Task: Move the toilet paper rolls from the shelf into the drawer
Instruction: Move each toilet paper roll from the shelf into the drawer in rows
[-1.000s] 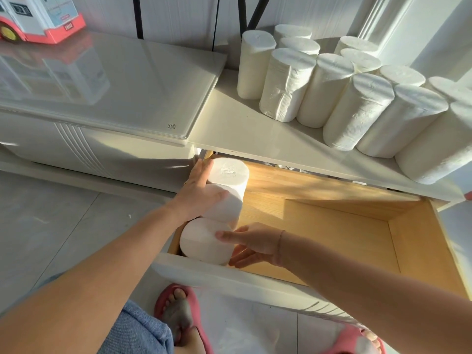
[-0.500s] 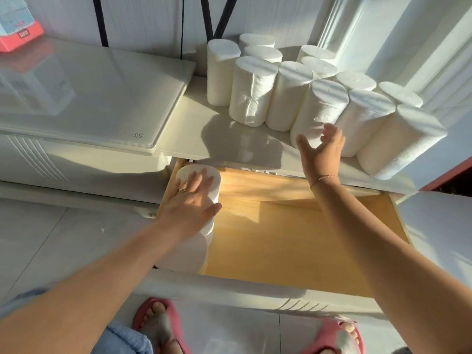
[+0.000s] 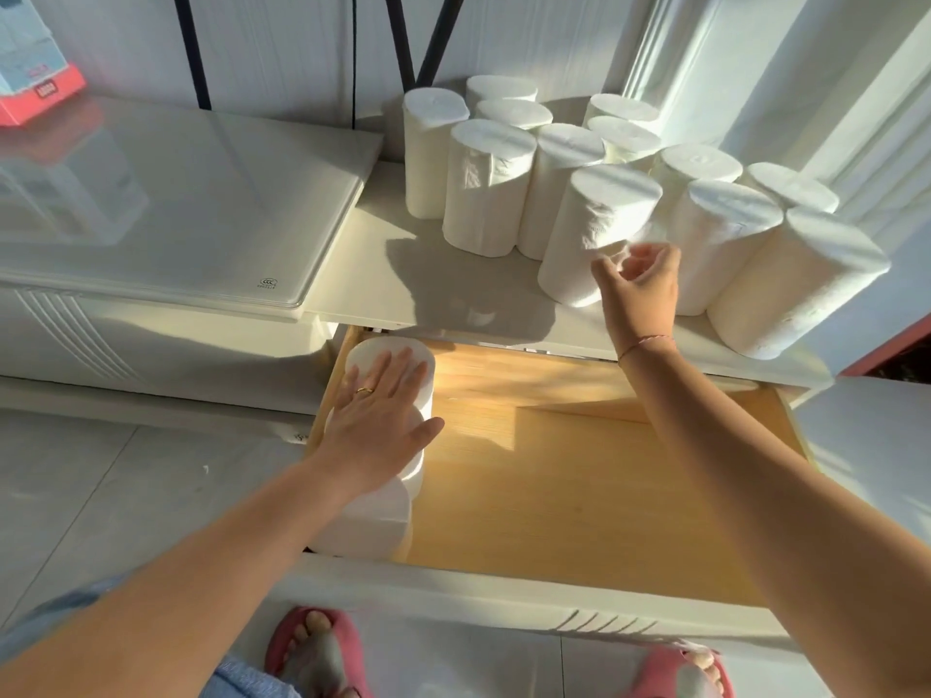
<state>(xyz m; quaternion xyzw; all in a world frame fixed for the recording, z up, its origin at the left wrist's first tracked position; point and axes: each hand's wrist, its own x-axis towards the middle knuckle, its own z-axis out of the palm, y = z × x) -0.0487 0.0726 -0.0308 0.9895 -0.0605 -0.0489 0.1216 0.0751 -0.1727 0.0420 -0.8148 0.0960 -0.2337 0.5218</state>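
**Right hand back at the shelf, two rolls already stowed**

Rolls in the drawer point(image 3: 579, 476) number at least two, standing upright in its left front corner; the rear roll point(image 3: 390, 355) and the front roll point(image 3: 370, 521) press against each other and against the drawer's left wall. The left hand point(image 3: 378, 420) lies flat and spread across their tops, fingers wide, gripping nothing, apparently steadying them. A second ago both hands were down in the drawer seating these rolls; since then the right hand point(image 3: 637, 284) has left the drawer and risen to the shelf point(image 3: 362, 274). It now meets the nearest roll point(image 3: 594, 234), which tilts toward the shelf's front edge. The fingers are curled and partly closed at its lower side, but motion blur hides whether they have actually closed on it, so I cannot tell if it is held.

That shift marks one placement finished and the next pick beginning. Roughly a dozen rolls remain clustered on the shelf, so the task looks barely started. Most of the drawer floor is bare wood, leaving ample room to the right of the stowed pair.
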